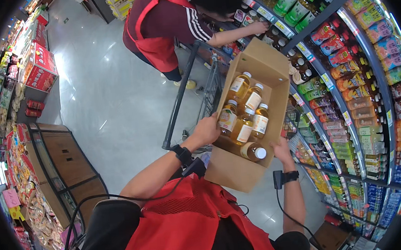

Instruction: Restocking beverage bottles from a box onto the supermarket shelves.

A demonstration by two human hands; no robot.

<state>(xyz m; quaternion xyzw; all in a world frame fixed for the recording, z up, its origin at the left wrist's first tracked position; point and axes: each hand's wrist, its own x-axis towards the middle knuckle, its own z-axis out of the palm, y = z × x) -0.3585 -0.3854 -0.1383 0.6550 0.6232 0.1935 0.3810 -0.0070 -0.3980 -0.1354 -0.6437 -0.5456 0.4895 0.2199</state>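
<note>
An open cardboard box (234, 169) is held up in front of me, its flaps folded outward. Inside stand several bottles of amber drink (244, 132) with white caps and pale labels; the nearest bottle (251, 151) leans over toward me. My left hand (207, 129) grips the box's left wall, fingers partly hidden by the cardboard. On the opposite wall, my right hand (282, 150) is closed around the edge near the near corner. Bare cardboard shows at the far end inside the box.
A metal cart (179, 94) stands just beyond the box on the left. Past it, a co-worker in a red apron (161, 58) bends and reaches to the shelf. Drink shelves (342, 96) curve along my right. Wooden display bins (65, 153) with packaged snacks stand left across the aisle.
</note>
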